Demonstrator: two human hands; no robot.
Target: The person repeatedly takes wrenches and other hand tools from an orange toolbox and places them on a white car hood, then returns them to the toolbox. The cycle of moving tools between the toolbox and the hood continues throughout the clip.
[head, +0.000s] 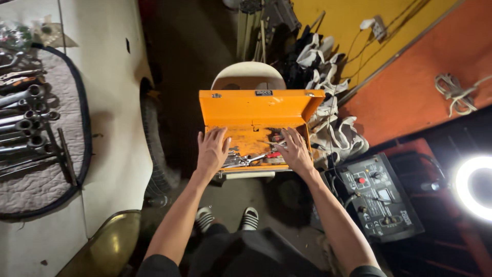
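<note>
Both hands are inside the open toolbox, palms down. The left hand (212, 150) lies flat with fingers spread on the orange inner face of the box, gripping nothing. The right hand (293, 150) is likewise spread and unclenched, its fingertips resting among the loose tools (251, 156) at the bottom; whether a finger has hooked onto one of them cannot be told, but no tool is lifted.

As for progress, the orange toolbox (259, 110) already stands with its lid raised, set on a pale plastic chair (248, 76) directly ahead of the hands. The pliers and wrenches between and just under the hands lie in a heap, so the sorting through them looks barely begun: nothing has been picked out.

Below the hands, nearer the body, the person's striped sandals (228, 218) show on the dark floor. To the right of the right hand sits a grey welding machine (382, 197) with knobs, and further right a glowing ring light (474, 187). Well to the left of the left hand, a row of wrenches (25, 120) lies on a quilted mat (51, 190) spread over a white vehicle body (110, 77). Beyond the box, white cloth bags (328, 118) are piled against a yellow wall (353, 13).
</note>
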